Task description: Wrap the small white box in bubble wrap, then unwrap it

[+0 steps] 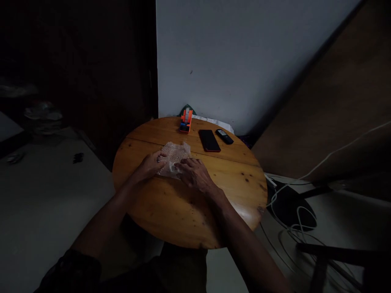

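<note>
A crumpled sheet of clear bubble wrap (175, 152) lies on the round wooden table (189, 211). At its left edge, my left hand (150, 165) grips the plastic, with the fingertips over it and the thumb nearer to me. My right hand (197, 174) has its fingers curled on the wrap's near right side. Whether anything lies inside the wrap I cannot make out in the dim light.
An orange tape dispenser (185, 121) stands at the table's back. Right of it lie a dark smartphone (209, 141) and a small black handset (224, 136). A pale wall (220, 61) rises behind. White cables (301, 219) tangle on the floor at right.
</note>
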A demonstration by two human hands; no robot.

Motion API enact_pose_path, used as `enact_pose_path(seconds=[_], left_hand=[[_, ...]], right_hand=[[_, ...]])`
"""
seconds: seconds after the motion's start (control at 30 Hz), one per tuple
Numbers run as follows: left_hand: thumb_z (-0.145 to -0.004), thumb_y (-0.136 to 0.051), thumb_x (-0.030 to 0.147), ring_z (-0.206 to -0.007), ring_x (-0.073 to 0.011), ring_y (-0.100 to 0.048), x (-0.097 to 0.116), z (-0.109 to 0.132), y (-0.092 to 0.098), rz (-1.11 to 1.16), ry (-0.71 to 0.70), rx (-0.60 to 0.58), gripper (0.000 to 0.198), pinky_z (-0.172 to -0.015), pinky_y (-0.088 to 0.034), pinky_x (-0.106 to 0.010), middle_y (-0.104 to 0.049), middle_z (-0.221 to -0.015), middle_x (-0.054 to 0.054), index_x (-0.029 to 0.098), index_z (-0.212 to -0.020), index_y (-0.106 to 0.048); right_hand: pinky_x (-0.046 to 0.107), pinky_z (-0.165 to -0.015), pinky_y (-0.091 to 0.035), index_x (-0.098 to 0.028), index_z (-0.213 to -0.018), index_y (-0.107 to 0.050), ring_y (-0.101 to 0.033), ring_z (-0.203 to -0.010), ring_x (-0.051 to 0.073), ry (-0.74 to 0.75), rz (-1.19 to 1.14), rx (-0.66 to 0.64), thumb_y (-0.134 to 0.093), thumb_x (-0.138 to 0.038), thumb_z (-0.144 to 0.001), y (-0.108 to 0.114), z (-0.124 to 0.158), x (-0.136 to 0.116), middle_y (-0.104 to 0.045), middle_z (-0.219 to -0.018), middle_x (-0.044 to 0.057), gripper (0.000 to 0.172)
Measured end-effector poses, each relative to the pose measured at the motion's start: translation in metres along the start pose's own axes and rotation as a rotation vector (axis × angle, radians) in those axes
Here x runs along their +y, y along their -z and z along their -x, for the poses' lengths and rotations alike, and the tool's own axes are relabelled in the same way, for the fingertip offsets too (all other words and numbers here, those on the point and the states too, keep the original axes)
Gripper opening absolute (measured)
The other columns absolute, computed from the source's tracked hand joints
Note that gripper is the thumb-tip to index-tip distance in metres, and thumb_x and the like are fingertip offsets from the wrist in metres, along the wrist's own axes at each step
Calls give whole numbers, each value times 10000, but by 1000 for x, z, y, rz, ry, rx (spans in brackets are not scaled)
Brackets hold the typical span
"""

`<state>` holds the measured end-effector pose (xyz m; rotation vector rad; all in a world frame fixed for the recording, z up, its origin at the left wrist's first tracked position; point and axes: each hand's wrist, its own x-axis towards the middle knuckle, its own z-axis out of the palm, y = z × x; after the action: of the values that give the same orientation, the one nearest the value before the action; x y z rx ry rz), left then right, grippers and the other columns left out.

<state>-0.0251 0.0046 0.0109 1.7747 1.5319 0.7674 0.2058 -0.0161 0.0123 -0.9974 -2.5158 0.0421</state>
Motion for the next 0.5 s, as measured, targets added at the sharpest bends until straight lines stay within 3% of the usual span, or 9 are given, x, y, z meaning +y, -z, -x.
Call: enact_pose_path(seconds=[0.17, 0.27, 0.4, 0.5], left_hand=[[-786, -623, 334, -1007, -277, -639, 3, 7, 1, -402, -36, 96, 441, -866, -489, -354, -686, -1095, -115, 173, -1196, -642], [-812, -600, 432, -1100, -336, -627, 7, 15, 9, -566, 46, 93, 460, -888, -482, -393, -676, -1167, -172, 161, -1182, -633], [-796, -587, 487, -1009, -342, -664, 11, 16, 18, -597, 163, 54, 491, -783, -476, -368, -710, -1097, -192, 136, -1135, -640], [-729, -650, 461, -812, -264, -658, 7, 11, 21, -472, 190, 38, 347, -644, -425, -299, -718, -874, -103, 168, -913, -669]], right_hand=[[381, -849, -317, -238, -1198, -690, -531, -1053, 260, 4, 156, -70, -587, -270, -941, 7, -3, -11, -656, -1186, 103, 279], [388, -875, -309, -229, -1226, -671, -518, -1051, 259, -10, 206, -92, -548, -259, -960, 9, -5, -18, -644, -1180, 111, 295], [414, -930, -302, -293, -1360, -596, -518, -1023, 255, -21, 262, -135, -487, -252, -989, 9, -6, -23, -628, -1176, 113, 389], [454, -994, -279, -333, -1373, -588, -506, -1054, 268, -26, 306, -141, -470, -267, -998, 8, -7, -25, -610, -1181, 114, 399]])
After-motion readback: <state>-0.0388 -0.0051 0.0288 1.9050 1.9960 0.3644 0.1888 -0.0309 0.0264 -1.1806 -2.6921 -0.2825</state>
